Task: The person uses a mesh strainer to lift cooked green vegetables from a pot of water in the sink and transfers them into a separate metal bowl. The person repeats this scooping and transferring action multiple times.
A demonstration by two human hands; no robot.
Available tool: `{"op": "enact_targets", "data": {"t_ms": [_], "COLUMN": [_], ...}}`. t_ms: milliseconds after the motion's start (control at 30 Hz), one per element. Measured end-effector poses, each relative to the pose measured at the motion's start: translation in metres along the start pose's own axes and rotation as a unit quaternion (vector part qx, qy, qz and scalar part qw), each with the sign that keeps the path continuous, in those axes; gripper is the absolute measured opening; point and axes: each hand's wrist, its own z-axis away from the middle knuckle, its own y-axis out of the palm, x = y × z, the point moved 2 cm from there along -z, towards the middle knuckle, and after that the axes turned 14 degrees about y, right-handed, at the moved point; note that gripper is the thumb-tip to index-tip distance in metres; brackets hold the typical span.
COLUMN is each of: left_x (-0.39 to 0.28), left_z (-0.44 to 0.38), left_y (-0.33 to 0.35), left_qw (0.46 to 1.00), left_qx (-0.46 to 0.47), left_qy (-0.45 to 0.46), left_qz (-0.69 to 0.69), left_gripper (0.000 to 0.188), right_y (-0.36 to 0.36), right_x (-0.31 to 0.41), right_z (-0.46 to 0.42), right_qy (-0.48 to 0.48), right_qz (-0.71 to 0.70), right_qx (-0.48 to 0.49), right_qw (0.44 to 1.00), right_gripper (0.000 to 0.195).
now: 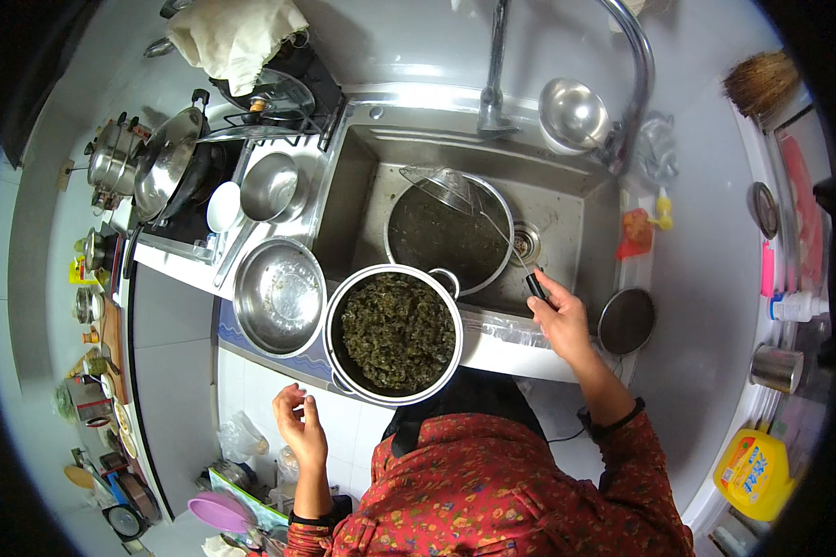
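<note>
My right hand (561,313) grips the black handle of a wire-mesh skimmer (442,186). The skimmer's mesh tilts over a large round metal basin (453,233) of dark, murky liquid in the sink. My left hand (301,423) holds nothing; its fingers are loosely bent and apart, below the counter's front edge. Nearest to it is a two-handled metal pot (394,334) filled with chopped dark green leafy matter. Left of that pot stands a shallow metal bowl (279,296) with small bits stuck inside.
A steel sink (564,209) with a tall faucet (491,104) lies ahead. On the left are a saucepan (270,186), a white bowl (224,207) and a wok lid (169,163) by the stove. A round sieve (627,320) leans at the sink's right; a yellow jug (752,473) stands farther right.
</note>
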Motion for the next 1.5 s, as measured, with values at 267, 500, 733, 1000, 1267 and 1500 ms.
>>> {"op": "enact_targets", "data": {"t_ms": [267,500,733,1000,1267,1500], "left_x": [-0.003,-0.08,-0.134,-0.147,-0.141,-0.12], "left_z": [-0.002,-0.029,-0.033,-0.02,-0.016,-0.044], "left_y": [-0.001,0.015,0.07,0.086,0.094,0.069], "left_qw": [0.987,0.984,0.906,0.778,0.761,0.822], "left_qx": [0.062,0.133,0.324,0.318,0.29,0.173], "left_qy": [0.124,0.119,0.07,-0.234,-0.259,-0.264], "left_qz": [-0.076,0.006,0.265,0.488,0.519,0.473], "left_gripper": [0.008,0.013,0.036,0.023,0.017,0.019], "right_y": [-0.011,0.026,0.103,0.126,0.103,0.007], "right_x": [0.001,0.027,0.017,0.018,0.034,-0.03], "right_z": [0.005,0.041,0.068,0.089,0.1,0.084], "right_qy": [0.002,0.068,-0.032,-0.115,-0.135,-0.248], "right_qz": [-0.06,-0.229,-0.207,-0.051,0.179,0.064], "right_qx": [0.005,0.23,0.34,0.37,0.35,-0.098], "right_qw": [0.998,0.943,0.917,0.92,0.909,0.962], "right_gripper": [0.048,0.041,0.044,0.068,0.085,0.024]}}
